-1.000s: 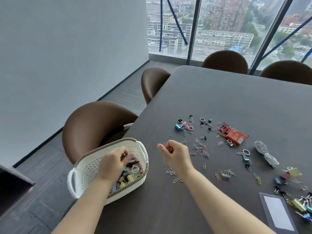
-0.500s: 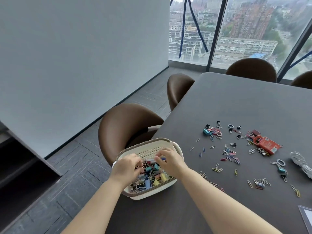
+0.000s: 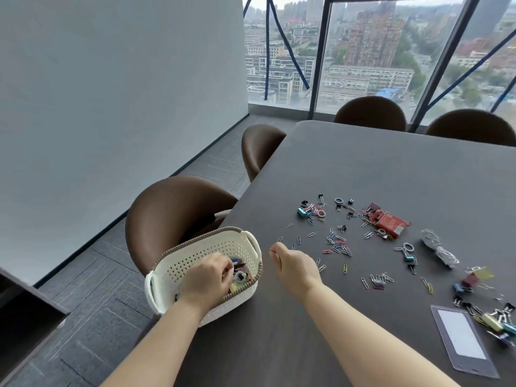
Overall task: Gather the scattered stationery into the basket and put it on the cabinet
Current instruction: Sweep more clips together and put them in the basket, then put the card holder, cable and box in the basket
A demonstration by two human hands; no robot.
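A white perforated basket [image 3: 192, 255] with a brown rim sits at the table's left edge and holds several coloured clips. My left hand [image 3: 208, 280] is inside it, fingers curled down onto the contents; what they hold is hidden. My right hand [image 3: 296, 268] hovers over the table just right of the basket, fingers loosely curled, with nothing visible in them. Several coloured paper clips [image 3: 337, 244] lie scattered beyond it. A red packet [image 3: 389, 223], a white cable coil [image 3: 438, 247] and binder clips [image 3: 474, 280] lie further right.
A grey card holder [image 3: 460, 342] lies near the front right of the dark table [image 3: 363, 169]. A brown chair [image 3: 173, 216] stands right behind the basket, with more chairs along the table. A dark cabinet edge [image 3: 28, 317] shows at the lower left.
My right hand carried clips from the table into the basket, then came back out over the table. My left hand stayed in the basket. The view swung left and back.
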